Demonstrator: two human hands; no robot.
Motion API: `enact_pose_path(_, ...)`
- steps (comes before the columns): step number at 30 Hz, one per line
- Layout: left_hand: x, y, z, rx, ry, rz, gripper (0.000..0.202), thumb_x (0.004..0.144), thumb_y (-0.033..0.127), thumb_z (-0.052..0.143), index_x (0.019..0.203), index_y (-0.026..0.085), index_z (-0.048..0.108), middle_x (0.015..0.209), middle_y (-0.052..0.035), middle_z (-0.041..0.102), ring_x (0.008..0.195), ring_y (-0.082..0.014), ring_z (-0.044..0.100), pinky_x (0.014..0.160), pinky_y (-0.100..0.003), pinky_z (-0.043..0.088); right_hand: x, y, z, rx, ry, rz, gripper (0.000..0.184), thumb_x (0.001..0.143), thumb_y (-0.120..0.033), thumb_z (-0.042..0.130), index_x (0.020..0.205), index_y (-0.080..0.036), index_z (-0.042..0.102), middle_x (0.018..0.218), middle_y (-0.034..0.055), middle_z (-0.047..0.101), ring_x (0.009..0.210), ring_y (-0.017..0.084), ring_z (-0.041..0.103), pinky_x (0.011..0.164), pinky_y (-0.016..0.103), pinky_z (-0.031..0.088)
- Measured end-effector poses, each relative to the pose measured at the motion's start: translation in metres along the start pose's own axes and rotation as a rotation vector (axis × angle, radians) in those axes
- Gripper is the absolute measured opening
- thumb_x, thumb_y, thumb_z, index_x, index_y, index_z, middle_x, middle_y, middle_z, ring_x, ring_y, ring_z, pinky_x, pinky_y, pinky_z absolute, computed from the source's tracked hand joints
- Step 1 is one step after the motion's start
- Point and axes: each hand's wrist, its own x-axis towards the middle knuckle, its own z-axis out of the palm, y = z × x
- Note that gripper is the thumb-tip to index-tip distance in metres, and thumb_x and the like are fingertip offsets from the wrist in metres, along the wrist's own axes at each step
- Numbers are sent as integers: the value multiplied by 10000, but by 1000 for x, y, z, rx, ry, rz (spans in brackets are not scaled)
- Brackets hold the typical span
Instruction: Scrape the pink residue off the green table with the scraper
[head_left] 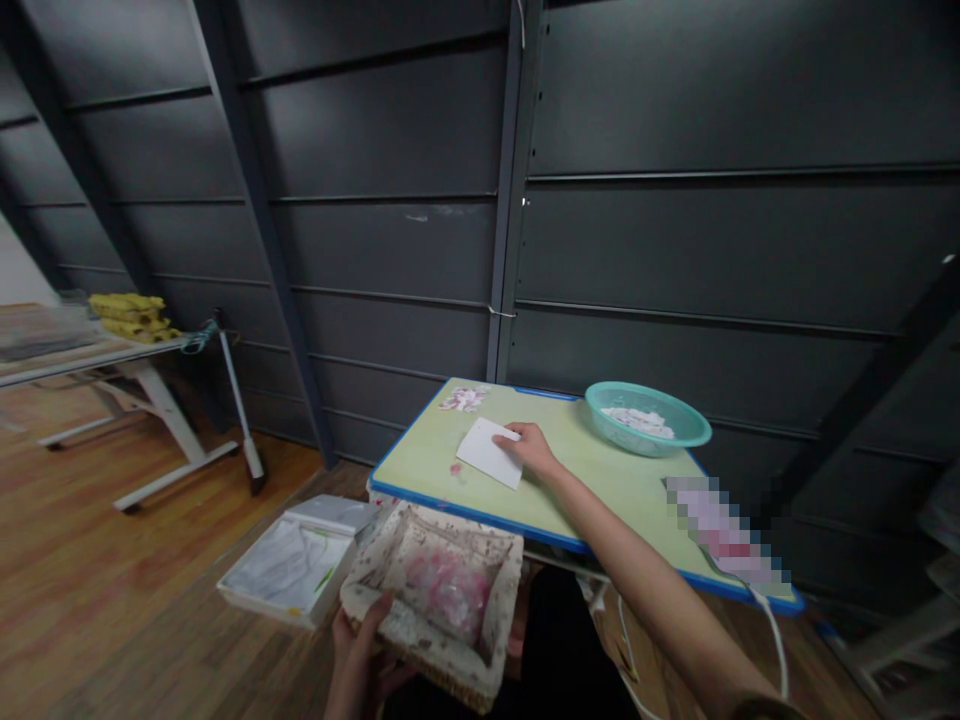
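Note:
My right hand [529,449] reaches out over the green table [600,480] and rests on a white card [491,452], fingers curled on its right edge. My left hand [367,650] grips the near rim of a fabric-lined basket [439,590] held below the table's front edge. Pink and clear packets [448,588] lie inside the basket. A small pink scrap [455,468] sits on the table left of the card.
A teal bowl [646,415] with white pieces stands at the table's back right. A pink patterned patch [463,399] lies at the back left. A white box [296,560] sits on the wooden floor. Another table [90,350] with yellow items stands far left. A white cable [765,620] hangs off the right.

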Motion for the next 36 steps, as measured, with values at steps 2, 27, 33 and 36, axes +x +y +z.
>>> enact_pose_path(2,2,-1,-1,-14,7,0,657,644,381,700,1211,323,372,1033,-63,550,609,-224,656,535,-456,570,0,-3,3,-26,-27,-10,310,658,-393,634,776,-114,704,719,63,689,608,165,575,512,235,395)
enact_pose_path(27,1,0,-5,-9,4,-5,670,648,384,708,1229,335,378,1055,-72,558,603,-227,654,524,-461,564,-4,-18,18,103,-231,43,282,603,-368,701,720,-113,680,612,15,632,523,111,497,466,204,325)
enact_pose_path(33,3,-1,-6,11,25,16,689,604,438,739,1194,311,406,931,-42,571,584,-221,648,518,-443,558,-8,-19,18,144,-308,32,263,584,-355,735,669,-114,676,629,21,628,535,112,511,474,210,341)
enact_pose_path(36,1,0,-4,2,19,20,656,625,422,725,1183,309,399,959,-49,567,573,-209,641,509,-438,559,-12,-19,12,235,-318,52,307,558,-370,751,708,-111,686,698,37,655,550,116,528,475,212,349)
